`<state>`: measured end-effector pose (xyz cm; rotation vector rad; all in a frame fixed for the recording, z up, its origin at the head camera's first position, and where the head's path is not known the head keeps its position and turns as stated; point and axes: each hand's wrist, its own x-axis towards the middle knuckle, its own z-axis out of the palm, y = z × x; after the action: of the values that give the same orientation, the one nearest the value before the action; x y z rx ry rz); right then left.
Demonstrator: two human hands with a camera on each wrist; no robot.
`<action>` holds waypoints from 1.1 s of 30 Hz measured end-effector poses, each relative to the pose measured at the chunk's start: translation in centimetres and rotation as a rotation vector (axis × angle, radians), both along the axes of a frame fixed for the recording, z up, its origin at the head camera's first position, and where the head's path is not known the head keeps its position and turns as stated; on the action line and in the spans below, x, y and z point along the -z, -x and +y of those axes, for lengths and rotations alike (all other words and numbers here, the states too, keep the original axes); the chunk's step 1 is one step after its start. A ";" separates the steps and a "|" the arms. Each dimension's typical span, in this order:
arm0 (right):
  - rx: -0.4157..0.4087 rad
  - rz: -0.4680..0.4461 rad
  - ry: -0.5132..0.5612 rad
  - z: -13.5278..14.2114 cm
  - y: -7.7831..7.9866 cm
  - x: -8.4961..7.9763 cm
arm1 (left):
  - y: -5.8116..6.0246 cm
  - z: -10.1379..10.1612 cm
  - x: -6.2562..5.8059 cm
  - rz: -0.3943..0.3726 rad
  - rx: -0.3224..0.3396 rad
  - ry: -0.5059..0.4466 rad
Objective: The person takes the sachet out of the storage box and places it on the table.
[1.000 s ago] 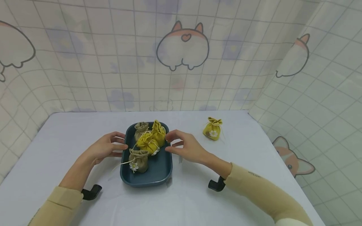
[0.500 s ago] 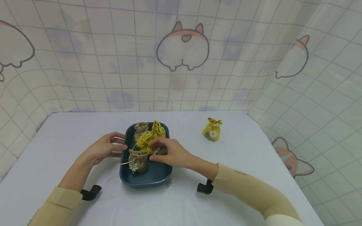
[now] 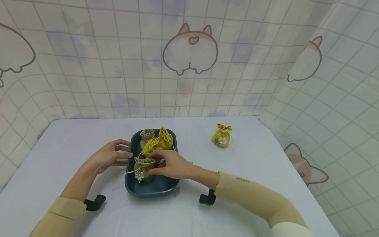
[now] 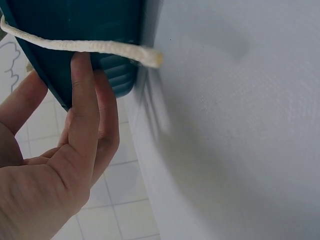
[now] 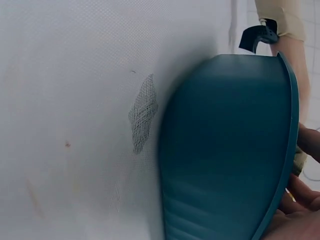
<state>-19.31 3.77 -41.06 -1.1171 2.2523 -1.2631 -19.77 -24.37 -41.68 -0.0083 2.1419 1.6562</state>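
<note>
A dark teal tray (image 3: 165, 191) holds several small drawstring pouches. At its left side, my left hand (image 3: 111, 156) pinches the rim, thumb over the edge; in the left wrist view its fingers (image 4: 82, 100) lie against the outer wall. My right hand (image 3: 171, 164) reaches over the tray's right rim, thumb and fingertips spread at the right side of the front beige pouch (image 3: 143, 169) with a white flower. Behind it are two yellow pouches, the rear one (image 3: 165, 140) leaning right, and another beige pouch (image 3: 146, 137). The right fingertips are hidden in the right wrist view.
One more yellow pouch (image 3: 222, 135) with a white flower stands on the white-covered table (image 3: 204, 131), right of the tray. A white cord (image 4: 100, 47) hangs over the tray's left rim. A tiled-pattern curtain (image 3: 189, 92) rises behind the table.
My right hand has come from the tray's right rim leftward and toward me, over the yellow pouches to the front beige pouch. The left hand has stayed at the rim.
</note>
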 end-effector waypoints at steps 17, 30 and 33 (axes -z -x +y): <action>0.053 0.160 0.003 -1.2 0.1 0.3 | 0.1 -0.2 0.3 0.007 0.002 0.002; 0.096 0.120 0.047 -0.8 -0.2 0.3 | 0.1 -0.1 0.2 0.006 0.001 0.000; 0.104 0.103 0.050 -0.6 -0.3 0.1 | 0.0 0.0 0.1 0.006 0.000 -0.001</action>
<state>-19.00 3.21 -41.14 -1.1199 2.3953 -1.3370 -19.81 -24.39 -41.79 -0.0034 2.1461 1.6592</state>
